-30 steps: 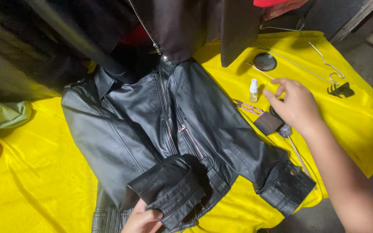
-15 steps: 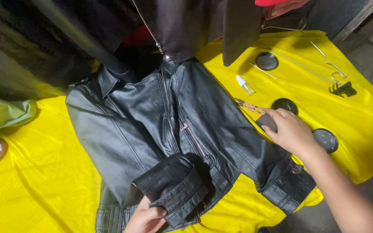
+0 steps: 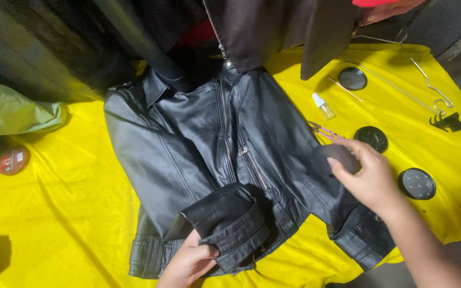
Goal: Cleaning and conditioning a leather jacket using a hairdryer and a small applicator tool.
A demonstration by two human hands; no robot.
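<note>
Spread across the middle of the yellow cloth (image 3: 54, 213), a black leather jacket (image 3: 198, 144) is seen lying front up, its collar at twelve o'clock and its hem at six o'clock. One sleeve is folded back over the body, so that its cuff (image 3: 230, 224) is laid near the hem at about six o'clock of the jacket. This cuff is gripped by the left hand (image 3: 188, 262) from below: the fingers are curled narrowly round the cuff's lower edge, with the thumb pressed on top. The other sleeve is laid out toward four o'clock, and the right hand (image 3: 366, 176) is held over it. A small dark pad (image 3: 337, 157) is pinched in the right hand's fingers and pressed against the sleeve leather; the fingers are bent close together round it, not spread.

At three o'clock of the right hand, a round black tin lid (image 3: 416, 183) is set on the cloth, and a second round black tin (image 3: 371, 138) is placed just beyond the fingertips at about twelve o'clock. A third round lid (image 3: 352, 78) is found farther up, with a small clear bottle (image 3: 323, 106) between it and the jacket. A wire hanger (image 3: 428, 85) is laid at two o'clock.
</note>
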